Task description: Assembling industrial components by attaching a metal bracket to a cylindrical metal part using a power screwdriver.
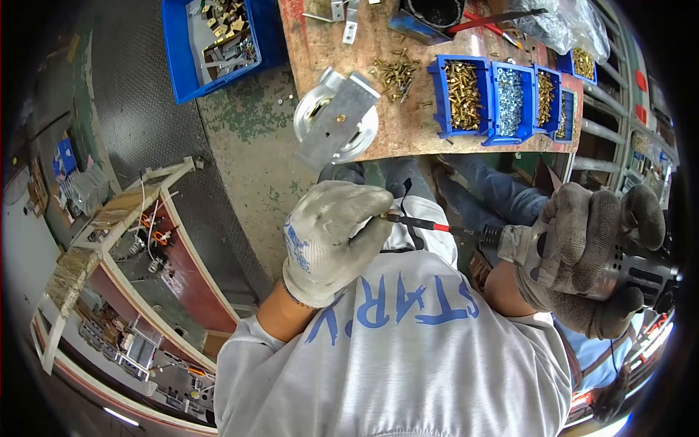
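Note:
My left hand [335, 233], in a white knit glove, is closed in front of my chest. Its thumb and fingertips pinch a small brass-coloured screw [385, 216] at the tip of a long driver bit [421, 223] with a black and red sleeve. That bit runs from a power screwdriver [518, 245], held almost level. My right hand [586, 237], in a grey glove, wraps round the tool's metal body at the right. Beyond my left hand, a pulley wheel [306, 109] with a flat metal bracket [342, 115] over it lies at the table's near left corner.
The worn wooden table [408, 138] carries loose brass screws [397, 73] and blue bins [462, 98] of screws and nuts. A blue crate [175, 65] of metal parts stands left. A wooden-framed rack [178, 240] is at lower left, metal rails [608, 131] at right.

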`<state>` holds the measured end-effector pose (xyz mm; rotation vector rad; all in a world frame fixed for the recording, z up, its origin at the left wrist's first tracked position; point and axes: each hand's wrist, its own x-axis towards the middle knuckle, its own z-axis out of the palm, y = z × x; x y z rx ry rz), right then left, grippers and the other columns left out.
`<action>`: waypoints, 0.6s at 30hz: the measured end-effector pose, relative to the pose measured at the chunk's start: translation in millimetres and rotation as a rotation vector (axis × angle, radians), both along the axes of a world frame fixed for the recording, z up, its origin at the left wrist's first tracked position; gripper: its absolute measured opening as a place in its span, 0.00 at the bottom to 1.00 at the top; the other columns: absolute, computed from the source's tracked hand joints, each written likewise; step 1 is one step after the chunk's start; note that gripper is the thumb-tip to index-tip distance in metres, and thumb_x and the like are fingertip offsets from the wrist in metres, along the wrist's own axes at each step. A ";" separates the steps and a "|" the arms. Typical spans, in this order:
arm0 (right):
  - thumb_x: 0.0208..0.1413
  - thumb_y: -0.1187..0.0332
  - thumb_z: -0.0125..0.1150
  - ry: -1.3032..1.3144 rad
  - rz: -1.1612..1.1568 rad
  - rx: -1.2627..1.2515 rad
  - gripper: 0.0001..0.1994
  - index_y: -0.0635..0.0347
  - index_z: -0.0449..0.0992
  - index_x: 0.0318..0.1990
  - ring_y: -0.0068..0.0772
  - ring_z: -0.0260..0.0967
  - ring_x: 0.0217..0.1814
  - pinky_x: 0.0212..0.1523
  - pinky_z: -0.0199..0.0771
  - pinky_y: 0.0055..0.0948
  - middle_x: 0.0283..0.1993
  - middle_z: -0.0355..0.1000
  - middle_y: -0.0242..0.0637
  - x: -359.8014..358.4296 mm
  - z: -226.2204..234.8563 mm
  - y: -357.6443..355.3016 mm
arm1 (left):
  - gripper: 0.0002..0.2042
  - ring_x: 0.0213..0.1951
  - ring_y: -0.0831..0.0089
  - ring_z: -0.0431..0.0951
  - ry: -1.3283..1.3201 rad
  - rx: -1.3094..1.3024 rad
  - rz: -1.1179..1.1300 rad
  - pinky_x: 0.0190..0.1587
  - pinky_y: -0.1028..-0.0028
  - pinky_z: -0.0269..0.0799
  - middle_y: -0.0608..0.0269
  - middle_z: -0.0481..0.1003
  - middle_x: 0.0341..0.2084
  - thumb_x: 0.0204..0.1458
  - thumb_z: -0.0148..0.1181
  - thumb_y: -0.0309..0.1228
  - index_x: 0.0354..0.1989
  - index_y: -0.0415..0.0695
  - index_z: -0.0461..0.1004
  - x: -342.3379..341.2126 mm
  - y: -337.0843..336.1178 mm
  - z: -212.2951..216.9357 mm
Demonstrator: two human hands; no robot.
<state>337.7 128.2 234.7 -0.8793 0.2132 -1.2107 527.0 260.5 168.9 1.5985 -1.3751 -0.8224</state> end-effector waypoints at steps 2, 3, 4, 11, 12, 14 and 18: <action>0.46 0.69 0.65 0.001 0.000 -0.013 0.21 0.59 0.64 0.46 0.23 0.63 0.22 0.20 0.68 0.16 0.20 0.66 0.33 9.5 1.7 4.2 | 0.15 0.34 0.63 0.78 -0.006 -0.006 -0.009 0.38 0.67 0.73 0.63 0.78 0.30 0.36 0.68 0.22 0.37 0.44 0.78 7.1 6.0 3.9; 0.45 0.69 0.65 -0.004 -0.003 -0.020 0.20 0.59 0.65 0.46 0.22 0.64 0.21 0.20 0.68 0.15 0.20 0.66 0.33 13.1 2.8 5.6 | 0.15 0.33 0.63 0.78 -0.017 -0.021 -0.010 0.38 0.67 0.72 0.63 0.79 0.30 0.36 0.68 0.22 0.37 0.43 0.78 11.2 8.1 4.4; 0.45 0.70 0.66 -0.004 -0.007 -0.028 0.20 0.60 0.65 0.45 0.21 0.64 0.20 0.19 0.69 0.15 0.20 0.67 0.33 16.5 4.3 7.7 | 0.15 0.31 0.64 0.78 -0.025 -0.040 -0.020 0.37 0.67 0.72 0.62 0.79 0.30 0.36 0.68 0.22 0.36 0.43 0.78 15.3 10.1 4.2; 0.44 0.72 0.68 -0.035 0.030 -0.060 0.19 0.62 0.67 0.43 0.17 0.66 0.17 0.18 0.71 0.14 0.17 0.69 0.32 38.7 8.0 18.8 | 0.11 0.27 0.63 0.76 0.451 0.008 -0.138 0.33 0.66 0.71 0.61 0.77 0.24 0.36 0.71 0.25 0.31 0.42 0.79 35.5 23.9 -6.6; 0.44 0.72 0.68 -0.048 0.092 -0.041 0.20 0.62 0.67 0.44 0.18 0.66 0.17 0.18 0.71 0.15 0.18 0.69 0.31 40.6 9.0 18.5 | 0.11 0.27 0.64 0.76 0.635 0.072 -0.181 0.32 0.67 0.71 0.61 0.77 0.23 0.36 0.71 0.25 0.31 0.42 0.79 37.1 25.7 -8.0; 0.44 0.70 0.67 -0.037 0.163 -0.031 0.21 0.61 0.66 0.46 0.19 0.66 0.19 0.19 0.70 0.17 0.19 0.69 0.32 43.8 11.5 18.3 | 0.11 0.26 0.64 0.76 0.824 0.134 -0.224 0.31 0.67 0.71 0.61 0.76 0.22 0.36 0.72 0.26 0.30 0.42 0.79 39.1 30.1 -9.0; 0.47 0.65 0.64 0.064 0.192 -0.066 0.23 0.58 0.64 0.50 0.23 0.63 0.26 0.25 0.68 0.25 0.23 0.67 0.33 51.9 14.6 23.7 | 0.19 0.33 0.64 0.77 0.060 -0.234 -0.104 0.36 0.67 0.71 0.58 0.77 0.33 0.38 0.72 0.31 0.40 0.41 0.77 41.3 35.6 -15.6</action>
